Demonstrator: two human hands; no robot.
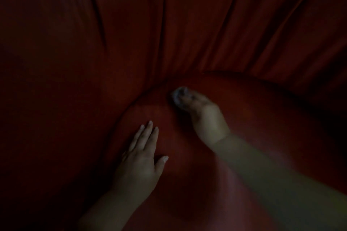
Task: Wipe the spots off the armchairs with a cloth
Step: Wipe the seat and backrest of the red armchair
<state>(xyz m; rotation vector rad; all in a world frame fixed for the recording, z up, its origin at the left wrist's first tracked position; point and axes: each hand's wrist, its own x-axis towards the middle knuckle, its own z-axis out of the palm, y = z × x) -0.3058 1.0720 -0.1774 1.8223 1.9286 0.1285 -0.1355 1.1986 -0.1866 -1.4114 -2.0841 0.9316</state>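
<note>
1. A pale cloth (179, 94) was gripped in the blurred right hand (204, 116) on the red seat (262, 118), at 12 o'clock of the flat, open-fingered left hand (142, 155).
2. No spots could be made out in the gloom; some might be missed.
3. The cloth could be snagged in the back's folds (163, 33), at its 12 o'clock.
4. Open seat lay at 3 o'clock.

Very dim here, the whole frame sunk in deep red gloom. What light there is falls near the middle, on the armchair (234, 99) seat; corners and left side drop to near black. The right hand (204, 116) is smeared with motion blur, the cloth (179, 94) a pale smudge. The left hand (140, 157) reads sharper. Folds bend outward toward the edges.
</note>
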